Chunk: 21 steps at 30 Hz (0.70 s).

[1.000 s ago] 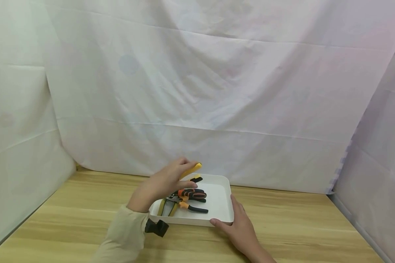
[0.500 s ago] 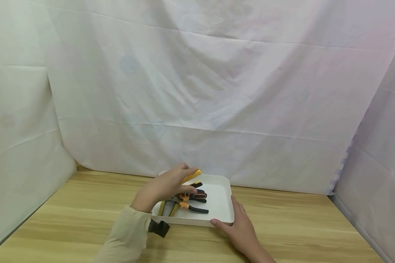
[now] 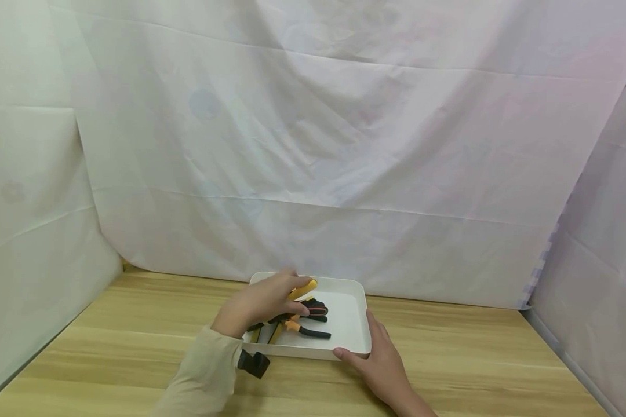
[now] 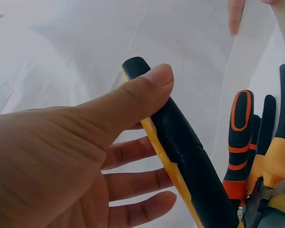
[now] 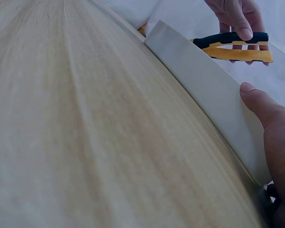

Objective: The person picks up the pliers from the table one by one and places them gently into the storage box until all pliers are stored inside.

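My left hand (image 3: 263, 301) holds pliers with yellow-and-black handles (image 3: 306, 288) over the left part of a white tray (image 3: 346, 324). In the left wrist view the thumb lies on the black side of one handle (image 4: 187, 147), fingers behind it. Both handles (image 5: 242, 54) show spread apart in the right wrist view; the pliers' head is hidden. My right hand (image 3: 387, 362) grips the tray's near right corner, thumb on the front wall (image 5: 204, 90). Inside the tray lie orange-and-black pliers (image 3: 313, 332), a tool with a black-and-orange striped handle (image 4: 241, 137) and a tool with yellowish handles (image 3: 275, 333).
The tray stands on a wood-grain table (image 3: 464, 359). Behind it hangs a white cloth (image 3: 344, 145), with more cloth at the left and right sides. A black strap mount (image 3: 254, 364) sits on the left wrist, close to the tray's front wall.
My left hand has come down and slightly nearer with the yellow-and-black pliers, toward the tools in the tray. The right hand has stayed at the tray's corner.
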Tool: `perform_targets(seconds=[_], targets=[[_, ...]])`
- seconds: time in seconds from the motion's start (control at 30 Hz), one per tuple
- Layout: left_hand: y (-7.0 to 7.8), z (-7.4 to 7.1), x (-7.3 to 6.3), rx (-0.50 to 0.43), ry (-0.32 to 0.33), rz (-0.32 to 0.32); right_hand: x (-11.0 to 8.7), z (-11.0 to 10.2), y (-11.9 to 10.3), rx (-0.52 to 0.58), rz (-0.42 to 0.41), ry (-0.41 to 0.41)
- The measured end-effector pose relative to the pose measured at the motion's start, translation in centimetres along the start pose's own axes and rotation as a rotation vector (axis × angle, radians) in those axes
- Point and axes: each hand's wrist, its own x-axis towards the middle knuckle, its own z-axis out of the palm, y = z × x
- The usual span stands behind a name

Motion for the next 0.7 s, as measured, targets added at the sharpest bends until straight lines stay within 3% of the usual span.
perform_targets(seconds=[0.23,0.7], targets=[[-0.33,0.50,0.11,-0.003,-0.027,-0.025,-0.06,0.00,-0.01,-0.009,0.003,-0.004],[-0.49,1.06,0.61,0.005,-0.031,0.011,-0.05,0.01,0.02,-0.024,0.028,-0.017]])
